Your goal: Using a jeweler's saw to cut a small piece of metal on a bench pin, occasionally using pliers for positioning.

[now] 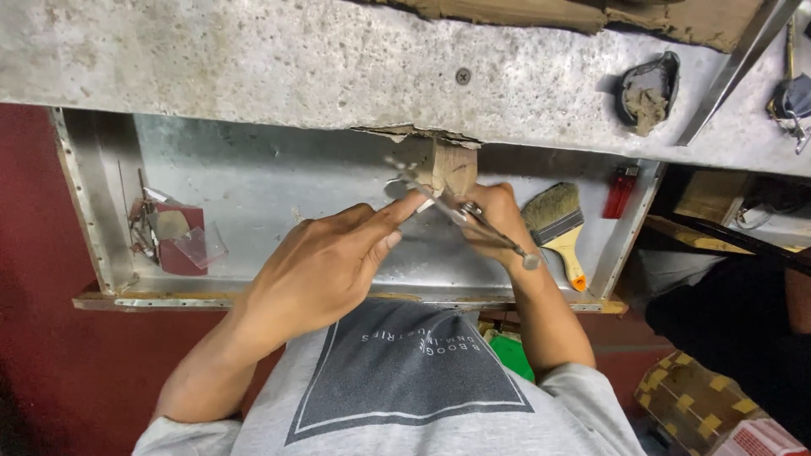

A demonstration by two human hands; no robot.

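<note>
Head view: the left hand [317, 270] is pressing an extended forefinger against a thin metal tool [473, 218]. The right hand [494, 219] is pinching it against a wooden peg [452, 167] at the surface [253, 67] edge. The tool is lying diagonally, running from ten to four o'clock. Sideways pressure could make it slip toward the fingers.

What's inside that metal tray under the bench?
The metal tray holds a paintbrush, a red lighter and a small red box. The hands hide its middle.
</note>
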